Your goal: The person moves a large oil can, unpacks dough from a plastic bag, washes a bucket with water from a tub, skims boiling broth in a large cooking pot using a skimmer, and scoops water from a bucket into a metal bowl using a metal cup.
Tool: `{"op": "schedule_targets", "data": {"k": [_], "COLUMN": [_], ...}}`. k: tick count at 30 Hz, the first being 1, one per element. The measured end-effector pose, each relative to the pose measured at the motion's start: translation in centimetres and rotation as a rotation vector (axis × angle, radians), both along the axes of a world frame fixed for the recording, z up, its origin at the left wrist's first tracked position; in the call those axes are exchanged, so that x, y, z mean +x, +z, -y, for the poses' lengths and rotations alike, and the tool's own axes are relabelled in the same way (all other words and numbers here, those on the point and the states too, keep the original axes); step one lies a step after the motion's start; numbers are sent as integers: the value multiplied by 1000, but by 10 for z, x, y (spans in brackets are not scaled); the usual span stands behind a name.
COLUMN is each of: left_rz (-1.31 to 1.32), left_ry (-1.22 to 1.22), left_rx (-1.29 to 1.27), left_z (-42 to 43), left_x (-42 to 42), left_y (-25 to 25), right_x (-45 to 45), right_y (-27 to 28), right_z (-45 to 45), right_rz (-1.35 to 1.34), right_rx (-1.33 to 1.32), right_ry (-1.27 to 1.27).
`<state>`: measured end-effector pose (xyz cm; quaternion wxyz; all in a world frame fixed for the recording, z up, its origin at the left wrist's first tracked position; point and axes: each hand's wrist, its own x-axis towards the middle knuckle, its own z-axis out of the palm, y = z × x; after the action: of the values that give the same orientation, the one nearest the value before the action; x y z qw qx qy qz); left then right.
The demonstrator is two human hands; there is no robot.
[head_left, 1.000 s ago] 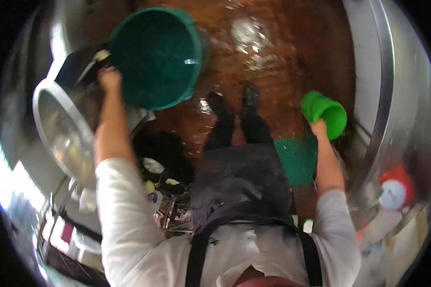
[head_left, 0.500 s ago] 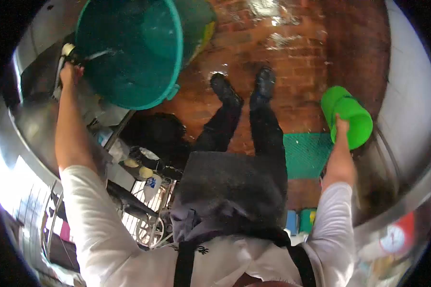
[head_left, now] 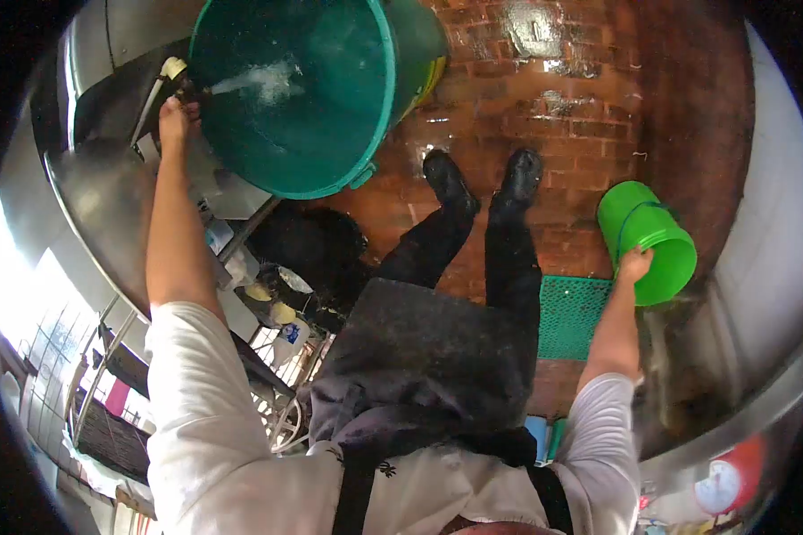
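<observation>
At the upper left, my left hand (head_left: 177, 118) is closed on a tap (head_left: 175, 73) with a pale fitting, at the rim of a large green tub (head_left: 330, 169). A stream of water (head_left: 257, 82) runs from it into the tub. On the right, the fingers of my right hand (head_left: 634, 264) are closed over the rim of a bright green bucket (head_left: 635, 214). The bucket is tilted, its mouth facing down and right in the view, and its inside shows only in part.
Wet red brick floor (head_left: 580, 116) lies around my shoes (head_left: 516, 183). A green perforated mat (head_left: 573, 316) is beside my legs. A black rounded object (head_left: 308, 245) and a white jug (head_left: 290, 341) are at lower left, a red-and-white dial (head_left: 721, 481) at lower right.
The tub has shifted within the view, and the water stream into it looks stronger and whiter. Both hands keep their holds; the bucket appears slightly lower than half a second ago.
</observation>
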<state>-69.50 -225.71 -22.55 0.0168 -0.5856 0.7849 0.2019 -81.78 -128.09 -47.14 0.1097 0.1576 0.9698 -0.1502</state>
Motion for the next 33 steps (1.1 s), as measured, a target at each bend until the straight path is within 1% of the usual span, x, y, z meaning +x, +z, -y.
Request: {"op": "schedule_targets", "data": {"k": [1,2,4,5,8,9,10,11,12,13,14,15,16,17,18,19,20,21,22,24,25,26,28,29,30,32,33], "left_rz": [204,280,433,518,541,178,-68,-290,-385,-411,-436,-338,-439,-706,-634,-619,-583,-591,-593,-315,-523,-606,-639,-713,-707,-800,-904], "left_ry": [-223,-369,-650,-474,-253,77,317,601,808,674,545,219,-342,-432,-607,-948,-967,-994,-1024,-777,-640,-533,-304,-234,-156,5,119], "left_rx": [-149,-319,-660,-571,-308,-21,220,402,550,458,360,314,100,234,353,252,255,198,143,500,215,191,222,115,109,185,162], "left_z": [-2,-3,5,18,38,42,29,16,-21,-49,-80,-123,-154,-230,-270,-293,-322,-340,-351,-355,-357,-353,-334,-326,-319,-302,-299], "left_x": [6,9,17,10,-9,-8,-16,-25,-41,-47,-55,-72,-71,-92,-96,-99,-87,-77,-67,-61,-52,-44,-36,-34,-32,-29,-30], "left_y": [2,-1,-14,-19,-18,-24,-14,-3,25,35,50,88,87,162,212,262,291,304,315,346,337,327,323,310,304,292,280], "right_x": [5,6,4,-4,-32,-45,-54,-64,-75,-83,-92,-103,-109,-121,-131,-133,-132,-129,-125,-116,-111,-104,-94,-91,-91,-93,-109], "right_y": [5,12,18,23,95,120,144,168,196,243,308,387,417,463,505,540,573,601,621,651,661,667,662,654,643,612,584], "right_z": [4,6,-4,-11,12,21,31,42,57,89,140,204,226,269,313,356,396,434,470,533,561,585,627,645,657,683,693], "right_rz": [-26,-53,-29,-19,54,188,210,226,245,235,219,285,163,59,45,45,42,41,65,30,38,54,-30,-69,-104,-153,-212], "right_rx": [-137,-271,-471,-572,-357,-449,-514,-578,-635,-479,-316,-215,-352,-304,-341,-336,-277,-217,-225,-165,-128,-92,-201,-259,-425,-733,-663], "right_ry": [-48,-91,-261,-342,-28,25,87,153,224,404,580,644,783,1054,1266,1399,1541,1680,1767,1946,2018,2089,2169,2204,2086,1829,1718]}}
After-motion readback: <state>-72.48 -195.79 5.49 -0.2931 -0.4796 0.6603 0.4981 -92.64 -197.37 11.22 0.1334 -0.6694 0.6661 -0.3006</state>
